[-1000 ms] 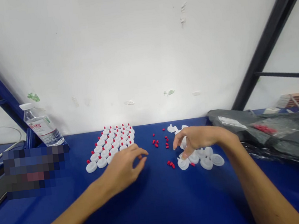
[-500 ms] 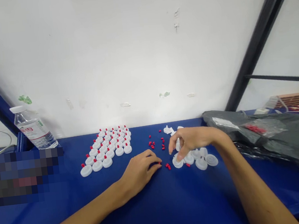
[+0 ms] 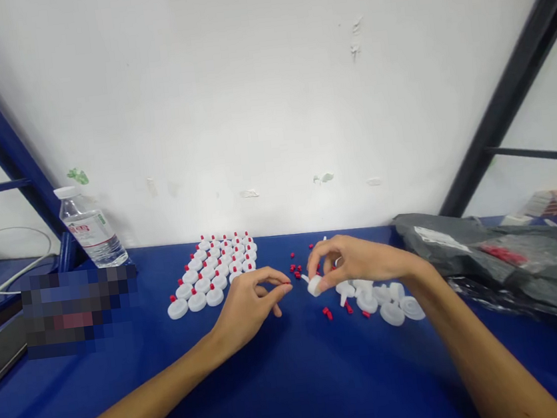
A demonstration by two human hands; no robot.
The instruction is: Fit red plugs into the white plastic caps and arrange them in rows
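Observation:
My left hand [image 3: 256,300] pinches a small red tip between thumb and forefinger, just above the blue table. To its right, my right hand [image 3: 348,263] grips a white nozzle cap [image 3: 314,286], its thin spout pointing left toward the red tip; the two parts are apart. Loose white caps [image 3: 392,313] lie beside and below my right hand, some partly hidden by it. Small red tips [image 3: 327,313] are scattered between and near the hands. Left of my left hand, white caps with red tips [image 3: 197,301] stand upright in rows.
A water bottle [image 3: 92,229] leans at the back left, near a blurred patch. Dark plastic bags [image 3: 480,260] lie on the right, one with red pieces inside. The blue table [image 3: 298,381] meets a white wall; slanted posts rise at both sides.
My right hand has lifted a white cap from the pile and turned its spout leftward. My left hand has risen from the table with the red tip. The camera view has shifted slightly.

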